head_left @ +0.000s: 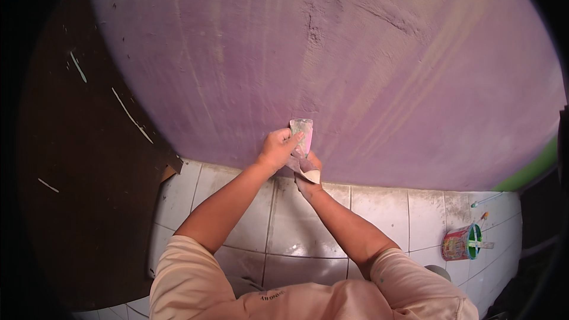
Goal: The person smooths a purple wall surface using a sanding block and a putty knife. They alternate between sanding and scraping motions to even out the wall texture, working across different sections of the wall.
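Both hands meet in front of the purple wall point(355, 83), low down near the floor. My left hand point(277, 149) is closed on a small flat rectangular block point(302, 128), pale and smeared on its face with a pink edge. From its lower end hangs a curled sheet point(309, 175), mauve on one side and beige on the other, which looks like sandpaper. Below and behind the sheet, my right hand point(307, 186) grips it, with its fingers partly hidden. I cannot tell whether the block touches the wall.
Rough grey patches point(314, 29) and pale streaks mark the wall. A dark brown panel point(89, 172) stands at the left. On the white tiled floor point(308, 240), at the right, a paint bucket point(456, 245) with green inside has a flat tool point(481, 245) across it.
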Motion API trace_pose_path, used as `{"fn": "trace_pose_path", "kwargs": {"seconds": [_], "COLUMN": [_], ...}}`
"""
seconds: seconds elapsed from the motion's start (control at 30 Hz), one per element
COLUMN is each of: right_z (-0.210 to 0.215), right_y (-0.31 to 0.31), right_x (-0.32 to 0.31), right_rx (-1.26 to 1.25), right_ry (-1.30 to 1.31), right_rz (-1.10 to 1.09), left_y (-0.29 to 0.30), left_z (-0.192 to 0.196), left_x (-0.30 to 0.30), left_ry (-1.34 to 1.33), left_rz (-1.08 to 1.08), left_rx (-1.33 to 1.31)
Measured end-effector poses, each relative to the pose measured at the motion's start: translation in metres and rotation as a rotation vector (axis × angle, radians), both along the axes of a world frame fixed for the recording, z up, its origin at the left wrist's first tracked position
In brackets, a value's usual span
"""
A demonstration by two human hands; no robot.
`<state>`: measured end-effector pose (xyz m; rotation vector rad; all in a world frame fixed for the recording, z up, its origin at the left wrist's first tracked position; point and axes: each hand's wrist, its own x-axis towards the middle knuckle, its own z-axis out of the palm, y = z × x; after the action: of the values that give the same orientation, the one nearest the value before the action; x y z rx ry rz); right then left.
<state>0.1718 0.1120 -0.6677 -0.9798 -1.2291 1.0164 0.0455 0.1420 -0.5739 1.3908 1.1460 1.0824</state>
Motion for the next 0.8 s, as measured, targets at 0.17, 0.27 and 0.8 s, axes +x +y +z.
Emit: {"fn": "trace_pose_path", "kwargs": {"seconds": [0.17, 0.27, 0.8], "right_z": [0.047, 0.041, 0.087], "right_y": [-0.002, -0.015, 0.01], "right_x": [-0.016, -0.008, -0.007], "right_rx": [0.046, -0.087, -0.091], "right_ry": [-0.04, -0.009, -0.051], "right_rz": [-0.027, -0.015, -0.033], "left_y": [0.017, -0.005, 0.001], "left_z": [0.007, 0.009, 0.082], "left_x": [-0.003, 0.007, 0.02], "left_ry": [0.044, 0.104, 0.141], "left_rz": [0.037, 0.112, 0.3], "left_rx": [0.163, 0.139, 0.307]}}
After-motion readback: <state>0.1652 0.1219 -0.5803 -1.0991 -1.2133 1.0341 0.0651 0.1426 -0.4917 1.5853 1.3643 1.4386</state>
